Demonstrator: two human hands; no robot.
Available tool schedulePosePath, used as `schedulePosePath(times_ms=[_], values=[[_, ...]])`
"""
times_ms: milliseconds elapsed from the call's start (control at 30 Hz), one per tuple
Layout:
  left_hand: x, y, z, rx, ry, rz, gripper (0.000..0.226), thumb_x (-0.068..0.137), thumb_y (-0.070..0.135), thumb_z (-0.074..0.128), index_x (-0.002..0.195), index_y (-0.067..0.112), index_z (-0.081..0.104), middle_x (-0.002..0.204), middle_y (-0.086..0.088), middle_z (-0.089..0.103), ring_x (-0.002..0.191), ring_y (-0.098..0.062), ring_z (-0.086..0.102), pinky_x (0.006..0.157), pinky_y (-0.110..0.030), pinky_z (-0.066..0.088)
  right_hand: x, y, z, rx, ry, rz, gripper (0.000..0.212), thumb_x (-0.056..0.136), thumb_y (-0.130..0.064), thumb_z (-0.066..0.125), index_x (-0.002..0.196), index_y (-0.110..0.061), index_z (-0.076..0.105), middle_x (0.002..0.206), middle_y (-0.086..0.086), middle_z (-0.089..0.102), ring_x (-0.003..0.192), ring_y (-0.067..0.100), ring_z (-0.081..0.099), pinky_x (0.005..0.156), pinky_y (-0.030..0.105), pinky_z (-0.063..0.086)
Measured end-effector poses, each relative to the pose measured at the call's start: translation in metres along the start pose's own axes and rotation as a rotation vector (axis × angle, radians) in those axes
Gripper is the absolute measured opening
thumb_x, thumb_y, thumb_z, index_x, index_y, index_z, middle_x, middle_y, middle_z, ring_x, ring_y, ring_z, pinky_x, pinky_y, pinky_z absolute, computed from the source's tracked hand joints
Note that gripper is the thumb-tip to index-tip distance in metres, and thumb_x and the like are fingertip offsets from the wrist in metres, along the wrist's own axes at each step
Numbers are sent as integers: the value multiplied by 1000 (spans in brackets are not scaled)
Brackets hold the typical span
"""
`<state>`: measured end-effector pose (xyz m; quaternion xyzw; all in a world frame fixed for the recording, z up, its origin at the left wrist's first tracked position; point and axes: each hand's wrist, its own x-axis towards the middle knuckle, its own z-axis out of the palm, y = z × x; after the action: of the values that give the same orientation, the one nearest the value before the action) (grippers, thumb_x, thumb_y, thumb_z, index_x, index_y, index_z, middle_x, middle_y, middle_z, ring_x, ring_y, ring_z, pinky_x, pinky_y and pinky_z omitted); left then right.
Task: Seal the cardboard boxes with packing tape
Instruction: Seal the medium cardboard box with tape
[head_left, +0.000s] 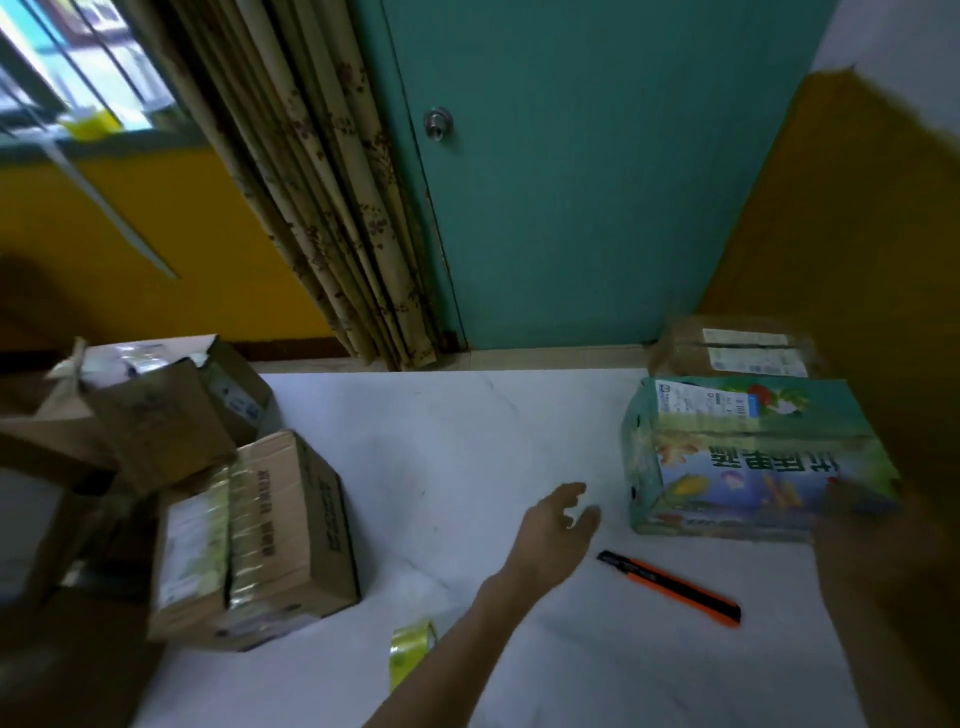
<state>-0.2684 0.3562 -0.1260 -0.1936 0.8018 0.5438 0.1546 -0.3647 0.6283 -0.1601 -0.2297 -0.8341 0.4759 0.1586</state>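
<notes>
My left hand (558, 514) hangs just off the near left corner of the printed box (743, 457), fingers loosely spread and holding nothing, with only a narrow gap of white table (467, 441) between fingertips and cardboard. The box lies with its long axis running left to right across me, its picture side facing me and its short end toward this hand. My right hand (857, 525) is a blur at the box's near right corner, seemingly against it; I cannot tell whether those fingers grip or merely rest there. So the box sits between my two hands, the right one closer. To bring it in for sealing, I judge the left hand needs only to go right and slightly away from me to meet that short end. The tape roll (412, 644) stands on edge well to the left of the box and nearer to me, beside my left forearm, so the left hand is the one to fetch it. The orange knife (670, 587) lies just in front of the box, slanting away toward its right. A brown box (737, 348) sits directly behind it, and a taped brown box (270, 535) stands well off to its left.
</notes>
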Motion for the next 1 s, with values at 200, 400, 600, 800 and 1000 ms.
schedulePosePath(times_ms=[200,400,600,800,1000], values=[[-65,-85,-74,-56,252,-61,15,101,25,59,111,36,65,101,2,71,78,4,65,78,-25,55,-110,0,18,-11,-15,-90,42,84,-29,49,92,5,71,93,31,68,88,46,63,82,42,46],[-113,-143,-123,-142,387,-152,19,100,19,61,116,18,70,99,6,74,87,-10,71,80,-32,57,-206,-9,70,-66,-624,29,23,88,-1,69,79,-21,69,82,0,70,87,22,68,70,-1,40],[-151,-152,-191,-166,1116,18,16,98,11,64,104,22,74,94,12,70,87,1,65,75,-16,53,-273,-84,128,-119,-1052,-87,18,94,-24,65,79,-14,69,77,-9,67,70,4,59,70,23,45],[-145,-209,-294,-293,1078,-291,55,103,45,51,151,19,42,147,-10,49,133,-32,49,108,-56,45,-348,-175,188,32,-1360,99,45,104,-45,41,118,-7,62,94,-5,56,100,21,57,92,35,46],[-135,-224,-288,-488,811,-315,56,103,51,48,146,15,46,132,-11,62,113,-33,64,100,-54,52,-395,-173,219,27,-1362,41,46,106,-43,32,144,-23,47,141,-11,51,132,16,47,103,26,37]])
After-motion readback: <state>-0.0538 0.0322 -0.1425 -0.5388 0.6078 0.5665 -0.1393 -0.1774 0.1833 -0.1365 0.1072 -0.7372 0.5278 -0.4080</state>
